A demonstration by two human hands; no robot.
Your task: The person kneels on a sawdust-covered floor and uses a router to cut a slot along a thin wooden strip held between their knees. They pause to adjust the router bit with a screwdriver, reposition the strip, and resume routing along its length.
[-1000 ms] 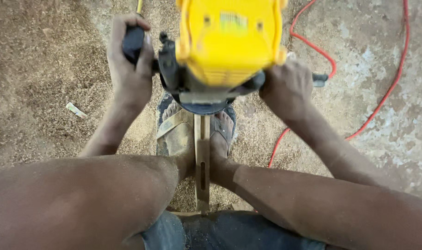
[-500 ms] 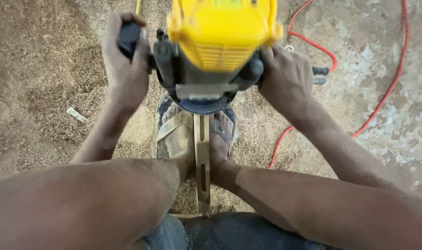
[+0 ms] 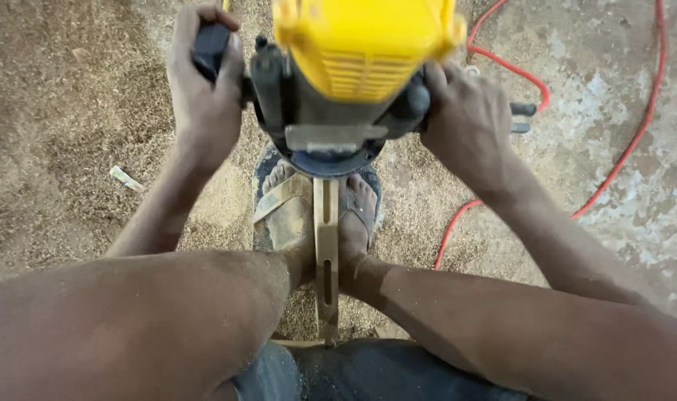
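1. Head view, looking straight down: the person is sitting with a yellow router (image 3: 353, 82) held out in front of the knees, one hand on each side handle. The left hand (image 3: 205, 89) is wrapped tight around the black left handle, fingers curled over the top. The right hand (image 3: 468, 122) is closed around the right handle too, and a bit of that handle pokes out past the knuckles.

2. Same view, the bit that matters: a narrow wooden strip (image 3: 326, 260) runs directly under the machine's round base. Its long axis points straight away from the person, from near the shorts (image 3: 368, 371) out to under the router. So the tool sits over the far end of the strip, and both hands are level with it, one on each side, neither really nearer.

3. The strip is pinned between both feet. The left foot in its sandal (image 3: 286, 212) is pressed against its left edge, and the right foot (image 3: 357, 215) is tight on the other side. There's a long slot in the strip near the middle.

4. Around it, the floor (image 3: 71, 134) is covered in sawdust at the left, with bare patchy concrete at the right. A red cable (image 3: 620, 160) loops across the right side, well apart from the strip. A small pale scrap (image 3: 125, 177) lies to the left.
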